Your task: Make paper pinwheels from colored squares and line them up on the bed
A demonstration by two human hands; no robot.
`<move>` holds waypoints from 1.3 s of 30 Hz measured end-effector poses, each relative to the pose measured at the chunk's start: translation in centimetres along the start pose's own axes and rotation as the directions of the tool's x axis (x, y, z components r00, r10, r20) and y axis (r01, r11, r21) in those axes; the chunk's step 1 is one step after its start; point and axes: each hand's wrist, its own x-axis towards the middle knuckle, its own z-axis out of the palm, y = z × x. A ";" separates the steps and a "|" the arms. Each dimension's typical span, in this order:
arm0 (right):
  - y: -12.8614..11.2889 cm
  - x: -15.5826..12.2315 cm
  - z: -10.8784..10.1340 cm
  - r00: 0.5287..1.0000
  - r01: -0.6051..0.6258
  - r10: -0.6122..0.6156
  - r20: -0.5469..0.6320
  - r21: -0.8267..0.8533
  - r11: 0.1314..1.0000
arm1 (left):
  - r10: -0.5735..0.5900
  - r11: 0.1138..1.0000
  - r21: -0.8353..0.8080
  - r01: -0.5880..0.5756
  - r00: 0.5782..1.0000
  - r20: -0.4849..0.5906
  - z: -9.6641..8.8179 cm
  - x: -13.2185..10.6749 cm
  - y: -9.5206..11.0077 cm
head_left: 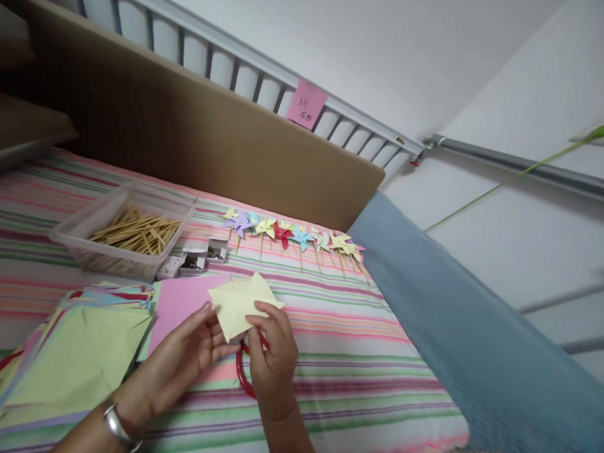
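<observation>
My left hand (183,358) pinches the lower left edge of a folded pale yellow paper square (239,302), held just above the striped cloth. My right hand (272,359) is closed round red-handled scissors (244,369), whose blades are hidden under the yellow paper. A metal bracelet sits on my left wrist. A pink paper sheet (178,308) lies flat beneath my hands. To the left lies a fanned stack of coloured paper squares (71,356).
A clear plastic tray of wooden sticks (126,232) stands at the back left, with small open boxes (195,258) beside it. A row of finished paper pinwheels (294,236) lies further back. A cardboard panel (196,128) rises behind; a blue cloth (457,333) slopes right.
</observation>
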 end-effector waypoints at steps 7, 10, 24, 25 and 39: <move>-0.5 -0.8 0.6 0.973 0.081 -0.079 0.215 0.000 0.997 | 0.079 0.997 0.034 -0.074 0.980 -0.183 -0.3 0.4 0.5; -0.6 -0.9 0.9 0.959 0.094 -0.085 0.272 -0.018 0.995 | 0.119 0.992 0.073 -0.103 0.956 -0.267 -0.5 0.6 0.5; -0.9 -0.8 2.0 0.957 -0.185 0.187 0.223 -0.032 0.982 | 0.242 0.963 0.169 -0.208 0.945 -0.218 -0.8 1.0 0.3; -0.8 -0.8 2.0 0.951 -0.213 0.217 0.220 -0.041 0.976 | 0.246 0.959 0.192 -0.207 0.946 -0.209 -0.8 1.0 0.2; -0.6 -0.2 2.0 0.780 -0.618 0.599 0.180 0.069 0.783 | 0.266 0.880 0.446 -0.164 0.947 -0.178 -0.4 0.9 -0.8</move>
